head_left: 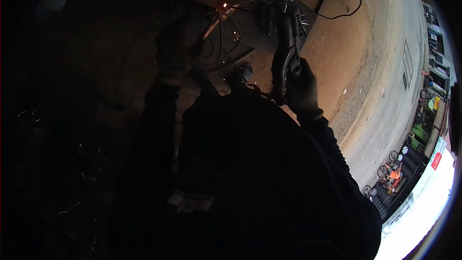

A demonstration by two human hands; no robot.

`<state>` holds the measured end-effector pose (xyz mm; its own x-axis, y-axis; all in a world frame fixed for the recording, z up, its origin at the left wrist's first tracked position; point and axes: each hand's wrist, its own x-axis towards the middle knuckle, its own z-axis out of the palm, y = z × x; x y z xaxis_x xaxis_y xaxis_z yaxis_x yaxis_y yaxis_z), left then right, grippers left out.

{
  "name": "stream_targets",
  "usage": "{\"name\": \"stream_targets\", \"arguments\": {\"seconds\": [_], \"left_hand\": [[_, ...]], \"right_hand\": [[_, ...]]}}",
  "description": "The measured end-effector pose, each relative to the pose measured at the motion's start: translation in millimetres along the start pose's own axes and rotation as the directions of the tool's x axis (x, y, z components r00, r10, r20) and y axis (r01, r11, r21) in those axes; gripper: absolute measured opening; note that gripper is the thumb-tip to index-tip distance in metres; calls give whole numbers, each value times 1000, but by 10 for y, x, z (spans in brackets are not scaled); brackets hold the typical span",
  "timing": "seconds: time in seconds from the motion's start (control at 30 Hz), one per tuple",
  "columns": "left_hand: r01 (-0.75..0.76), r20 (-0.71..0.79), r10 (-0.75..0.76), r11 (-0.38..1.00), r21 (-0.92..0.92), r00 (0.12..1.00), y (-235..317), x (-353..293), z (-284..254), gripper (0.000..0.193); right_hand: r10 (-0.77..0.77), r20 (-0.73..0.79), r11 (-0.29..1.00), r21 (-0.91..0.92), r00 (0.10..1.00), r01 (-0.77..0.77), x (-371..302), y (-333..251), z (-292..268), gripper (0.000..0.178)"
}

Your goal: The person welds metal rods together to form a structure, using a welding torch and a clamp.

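right hand [304, 86] wraps a dark tool [286, 43]; left hand [177, 53] too shadowed to tell; likely hot work, next calling for steadiness near the glowing spot [224, 5].

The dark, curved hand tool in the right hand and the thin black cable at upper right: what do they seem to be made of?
The dark, curved hand tool looks like metal with a dull sheen: pale streaks run along its edges, though shadow leaves doubt. The thin black cable seems to have a matt rubber or plastic sheath: it hangs in a smooth, loose bend.
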<state>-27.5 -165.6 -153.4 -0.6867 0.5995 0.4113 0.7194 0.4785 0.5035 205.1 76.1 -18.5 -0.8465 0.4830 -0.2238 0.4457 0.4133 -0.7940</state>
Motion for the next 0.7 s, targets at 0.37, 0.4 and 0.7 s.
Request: {"name": "stream_targets", "arguments": {"seconds": [0.37,0.4,0.7], "left_hand": [[-87,-103,79,993,-75,992,166,158,-140,59],[-68,-87,61,994,-80,994,195,153,-168,59],[-35,-80,27,994,-103,996,298,191,-254,57]], "right_hand": [[57,-10,992,-115,998,-58,61,-19,123,36],[62,-9,992,-110,998,-63,69,-21,128,36],[105,14,992,-75,994,-104,111,-75,144,37]]}}
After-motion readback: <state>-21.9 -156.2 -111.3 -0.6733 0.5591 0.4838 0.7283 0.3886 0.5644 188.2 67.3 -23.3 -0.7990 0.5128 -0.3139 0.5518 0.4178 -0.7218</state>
